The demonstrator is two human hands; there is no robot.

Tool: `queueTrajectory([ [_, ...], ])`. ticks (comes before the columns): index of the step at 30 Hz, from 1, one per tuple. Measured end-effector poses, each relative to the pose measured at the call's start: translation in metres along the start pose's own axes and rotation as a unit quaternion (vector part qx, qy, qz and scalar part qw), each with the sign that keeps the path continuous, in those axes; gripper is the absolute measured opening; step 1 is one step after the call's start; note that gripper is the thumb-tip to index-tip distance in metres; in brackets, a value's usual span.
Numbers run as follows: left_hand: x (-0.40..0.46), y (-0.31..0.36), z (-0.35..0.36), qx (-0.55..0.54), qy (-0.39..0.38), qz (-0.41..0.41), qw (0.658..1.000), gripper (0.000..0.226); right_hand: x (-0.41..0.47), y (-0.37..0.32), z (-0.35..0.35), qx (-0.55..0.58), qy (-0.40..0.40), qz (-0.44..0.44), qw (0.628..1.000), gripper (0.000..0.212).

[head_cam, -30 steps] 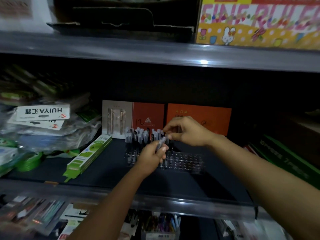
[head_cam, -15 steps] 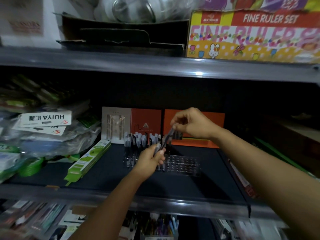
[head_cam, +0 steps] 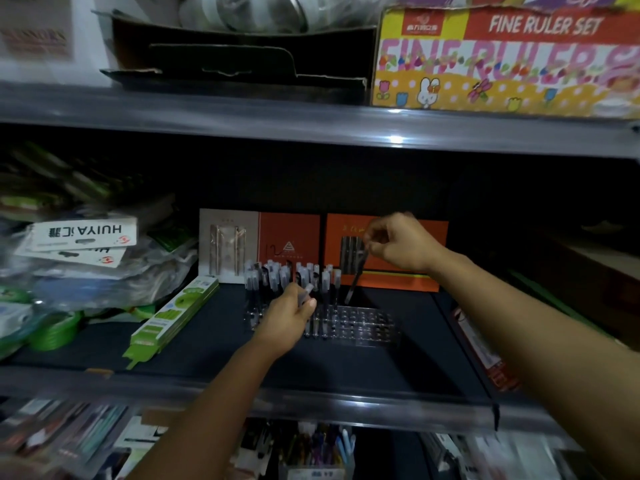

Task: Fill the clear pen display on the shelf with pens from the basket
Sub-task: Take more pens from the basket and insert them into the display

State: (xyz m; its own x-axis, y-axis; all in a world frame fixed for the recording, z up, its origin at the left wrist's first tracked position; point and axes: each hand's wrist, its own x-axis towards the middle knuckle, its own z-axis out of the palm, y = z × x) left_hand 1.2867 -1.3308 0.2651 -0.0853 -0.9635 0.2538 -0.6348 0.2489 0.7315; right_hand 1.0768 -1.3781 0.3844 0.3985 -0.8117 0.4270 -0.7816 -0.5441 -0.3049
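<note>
The clear pen display [head_cam: 363, 327] sits mid-shelf, its left rows holding several upright pens [head_cam: 277, 275] with pale caps, its right holes bare. My right hand [head_cam: 398, 244] pinches the top of a dark pen [head_cam: 355, 278] that hangs tilted, tip just above the display's back edge. My left hand [head_cam: 291, 317] grips a bundle of pens [head_cam: 304, 292] in front of the filled rows. The basket is out of view.
Orange pen boxes [head_cam: 384, 251] stand behind the display. A green flat pack [head_cam: 173, 313] lies to the left beside bagged stock [head_cam: 86, 265]. Above, a ruler set box [head_cam: 502, 57] sits on the upper shelf. Pen cups [head_cam: 318, 448] show below the shelf edge.
My right hand drew one pen out of the left hand's bundle and lifted it up and to the right. The camera tilted upward.
</note>
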Motion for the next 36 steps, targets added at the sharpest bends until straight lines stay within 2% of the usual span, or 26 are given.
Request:
queueTrajectory([
  [4,0.003,-0.004,0.005,0.000,0.004,-0.008,1.000,0.012,0.002,0.000,0.016,-0.006,-0.017,-0.015,1.000,0.009],
  [12,0.004,-0.019,0.007,0.002,-0.011,0.001,1.000,0.017,0.012,-0.004,0.039,-0.030,-0.054,-0.028,0.998,0.009],
  [16,0.006,-0.024,0.006,-0.024,-0.013,-0.004,1.000,0.019,0.017,0.000,0.049,-0.040,-0.089,-0.012,0.995,0.006],
  [22,0.006,-0.028,0.007,-0.048,-0.005,-0.010,0.999,0.021,0.018,0.002,0.063,-0.019,-0.128,0.009,0.992,0.015],
  [25,0.007,-0.027,0.006,-0.059,-0.004,-0.007,0.998,0.023,0.018,0.003,0.068,-0.008,-0.125,0.010,0.992,0.023],
  [32,0.004,-0.023,0.005,-0.079,0.003,0.000,0.997,0.022,0.014,0.001,0.067,-0.016,-0.122,-0.010,0.992,0.025],
  [36,0.006,-0.019,0.005,-0.079,0.008,0.017,0.997,0.021,0.010,-0.006,0.054,0.002,-0.096,-0.049,0.994,0.008],
])
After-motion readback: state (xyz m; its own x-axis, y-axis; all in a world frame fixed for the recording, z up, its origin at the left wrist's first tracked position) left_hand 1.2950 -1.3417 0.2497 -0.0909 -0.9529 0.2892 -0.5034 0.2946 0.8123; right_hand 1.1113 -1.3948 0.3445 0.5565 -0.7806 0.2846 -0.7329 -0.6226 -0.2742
